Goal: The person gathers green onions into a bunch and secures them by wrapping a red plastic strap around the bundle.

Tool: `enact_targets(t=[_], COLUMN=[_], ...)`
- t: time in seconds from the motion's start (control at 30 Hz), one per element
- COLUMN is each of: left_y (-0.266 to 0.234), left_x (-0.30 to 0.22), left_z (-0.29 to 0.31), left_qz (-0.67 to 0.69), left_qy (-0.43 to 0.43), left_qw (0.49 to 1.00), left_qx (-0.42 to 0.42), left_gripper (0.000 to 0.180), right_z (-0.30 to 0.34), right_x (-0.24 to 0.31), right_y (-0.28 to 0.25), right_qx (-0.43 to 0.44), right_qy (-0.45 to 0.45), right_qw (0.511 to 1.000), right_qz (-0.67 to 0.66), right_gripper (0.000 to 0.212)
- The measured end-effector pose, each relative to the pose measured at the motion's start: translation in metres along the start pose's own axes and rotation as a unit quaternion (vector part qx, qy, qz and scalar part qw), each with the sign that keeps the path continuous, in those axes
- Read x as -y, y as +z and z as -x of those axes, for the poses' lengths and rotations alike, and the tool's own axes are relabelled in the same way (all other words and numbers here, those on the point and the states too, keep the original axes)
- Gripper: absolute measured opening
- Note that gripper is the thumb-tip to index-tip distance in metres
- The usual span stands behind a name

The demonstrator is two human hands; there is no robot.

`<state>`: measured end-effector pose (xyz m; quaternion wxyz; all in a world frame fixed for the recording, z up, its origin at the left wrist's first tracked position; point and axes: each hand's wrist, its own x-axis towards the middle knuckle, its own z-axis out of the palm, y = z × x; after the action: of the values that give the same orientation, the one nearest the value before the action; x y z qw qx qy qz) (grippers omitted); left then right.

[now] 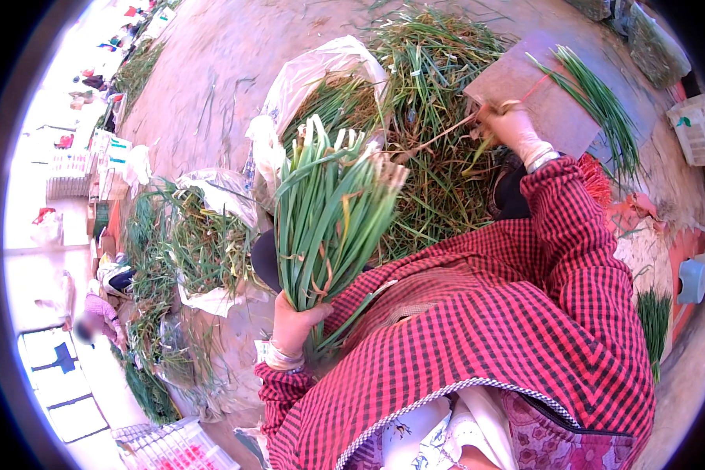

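Gripping a bunch of green onions (329,215) upright in left hand (294,321), fingers clamped on stems, beside the trimmings pile (431,157). Right hand (513,129) pinching a red band (536,86) above that pile.

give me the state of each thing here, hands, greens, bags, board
left hand: closed around the bunch's base
bunch of green stalks: held upright, tips fanned out
right hand: gripping a thin strand at the board's edge
strand: stretched out to the left
board: lying flat, loose stalks across it
white bag: open, trimmings inside
pile of trimmings: heaped on the ground
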<state>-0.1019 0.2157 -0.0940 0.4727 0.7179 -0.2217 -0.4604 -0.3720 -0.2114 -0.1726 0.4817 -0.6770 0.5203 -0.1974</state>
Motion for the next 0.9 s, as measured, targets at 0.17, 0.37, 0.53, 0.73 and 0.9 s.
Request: enact_targets(t=[0.17,0.37,0.53,0.73,0.9], left_y=[-0.001,0.006,0.009,0.005,-0.029], left_x=[0.004,-0.001,-0.005,-0.014,0.007], left_z=[-0.009,-0.006,-0.008,-0.005,0.006], left_qz=[0.007,-0.021,-0.025,-0.042,-0.095], left_qy=[-0.009,-0.006,-0.010,-0.009,-0.045], left_qw=[1.000,0.999,0.999,0.998,0.991], left_qx=[0.025,0.024,0.045,0.052,0.077], left_gripper=[0.037,0.037,0.037,0.039,0.041], right_z=[0.057,0.071,0.071,0.049,-0.007], right_x=[0.073,0.081,0.077,0.059,-0.007], right_y=[0.048,0.105,0.099,0.099,0.026], right_qx=[0.254,0.360,0.275,0.134,0.073], right_qy=[-0.307,-0.174,-0.228,-0.254,-0.081], right_qw=[0.917,0.903,0.932,0.958,0.990], right_qz=[0.020,-0.158,-0.061,0.004,0.088], right_gripper=[0.056,0.034,0.035,0.022,0.023])
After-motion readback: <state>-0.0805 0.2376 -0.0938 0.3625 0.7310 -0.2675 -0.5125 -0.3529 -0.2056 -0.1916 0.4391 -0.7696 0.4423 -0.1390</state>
